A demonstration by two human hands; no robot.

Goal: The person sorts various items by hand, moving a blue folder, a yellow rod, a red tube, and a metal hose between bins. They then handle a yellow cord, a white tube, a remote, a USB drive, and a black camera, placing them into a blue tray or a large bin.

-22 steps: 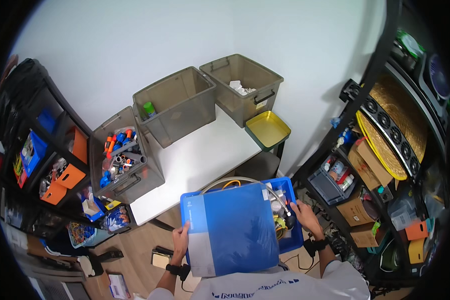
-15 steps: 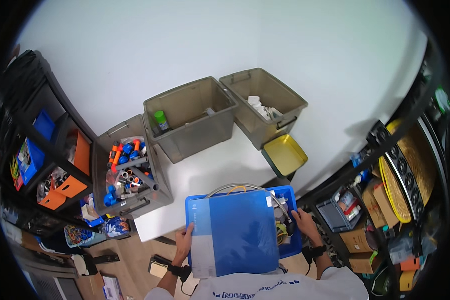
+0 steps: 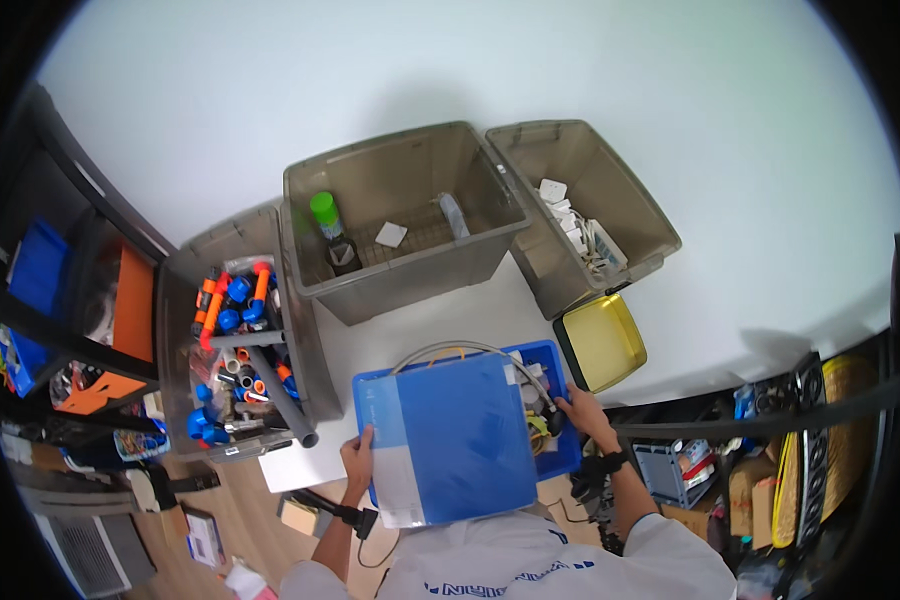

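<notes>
A shallow blue plastic bin (image 3: 568,458) is between my hands, over the near edge of the white table. My left hand (image 3: 358,458) grips its left side, thumb on the edge of a blue folder (image 3: 475,435) lying on top. My right hand (image 3: 584,414) is closed on the right wall near the far corner. The folder, with a pale strip at its left, covers most of the bin. Along the far side arches a grey flexible hose (image 3: 450,346). At the right, yellow cable-like items (image 3: 540,432) and white pieces show. The bin's underside is hidden.
On the white table (image 3: 370,342) stand three translucent grey boxes. The left box (image 3: 315,385) holds pipes and fittings, the middle box (image 3: 410,282) a green-capped can, the right box (image 3: 660,245) white sockets and cables. A yellow-lined tray (image 3: 605,345) sits beside it. Shelves (image 3: 120,220) flank both sides.
My head view has shifted, showing more inside the boxes. The blue bin appears slightly farther forward over the table edge, still in both hands.
</notes>
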